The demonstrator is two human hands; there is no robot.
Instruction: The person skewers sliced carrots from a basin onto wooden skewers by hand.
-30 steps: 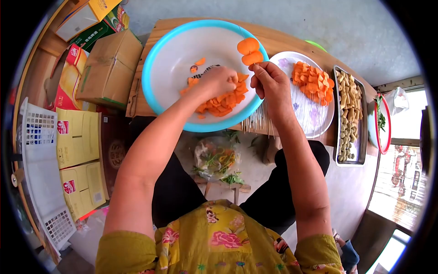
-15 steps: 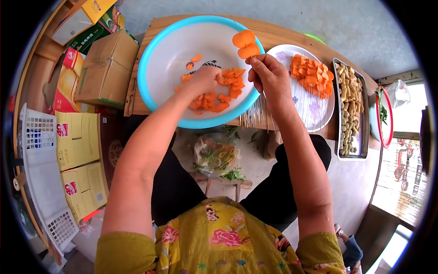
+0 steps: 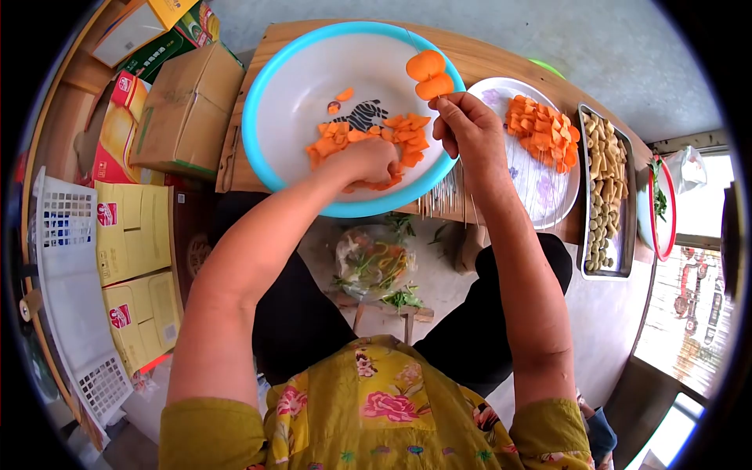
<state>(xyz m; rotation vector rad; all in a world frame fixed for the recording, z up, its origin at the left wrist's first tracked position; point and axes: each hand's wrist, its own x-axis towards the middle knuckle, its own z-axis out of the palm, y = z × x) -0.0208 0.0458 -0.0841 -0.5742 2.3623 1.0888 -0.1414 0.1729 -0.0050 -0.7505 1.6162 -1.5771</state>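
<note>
My right hand (image 3: 468,129) pinches a thin skewer just below its carrot slices (image 3: 430,75), which sit on it near the basin's right rim. The skewer's tip shows faintly above them. My left hand (image 3: 373,162) is down inside the white basin (image 3: 313,70) with the blue rim, its fingers curled against loose carrot pieces (image 3: 407,139). Whatever those fingers grip is hidden. Right of my right hand, a white plate (image 3: 517,184) carries a heap of skewered carrot slices (image 3: 542,133). Several bare skewers (image 3: 445,194) lie at the table's near edge.
A metal tray (image 3: 625,235) of skewered tan and greenish food stands right of the plate. Beyond it is a red-rimmed bowl (image 3: 667,207) with greens. Cardboard boxes (image 3: 184,110) and a white plastic basket (image 3: 66,290) line the left. Below the wooden table (image 3: 486,59) sits a bag of scraps (image 3: 372,262).
My left hand has shifted right and slightly down in the basin, uncovering more carrot pieces and the dark pattern. My right hand still holds the skewer; the whole view has shifted slightly.
</note>
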